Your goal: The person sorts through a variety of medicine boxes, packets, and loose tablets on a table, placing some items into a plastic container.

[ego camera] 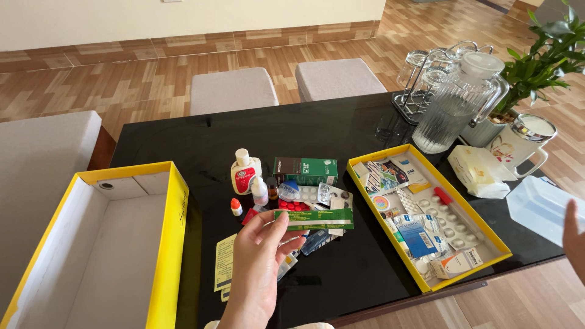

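In the lower middle of the frame the left hand (256,268) pinches a long, flat green medicine box (314,219) by its near end, holding it level just above the black desk (341,131). The right hand (574,240) shows only as a sliver at the right edge, near a translucent plastic container (539,204); whether it grips anything cannot be told.

Judging by how things lie, the sorting looks partly done. The shallow yellow tray (481,228) right of centre already holds blister packs, sachets and small cartons laid side by side. The deep yellow box (167,244) at lower left holds nothing. Between them a loose heap remains on the desk: a white bottle with a red label (244,172), a small dropper bottle (236,207), a dark green carton (306,170), red pills (294,206) and more blister strips (317,194), plus a folded leaflet (225,262) near the wrist.

At upper right stand a glass jug (454,106), a mug (524,143) and a potted plant (548,55).
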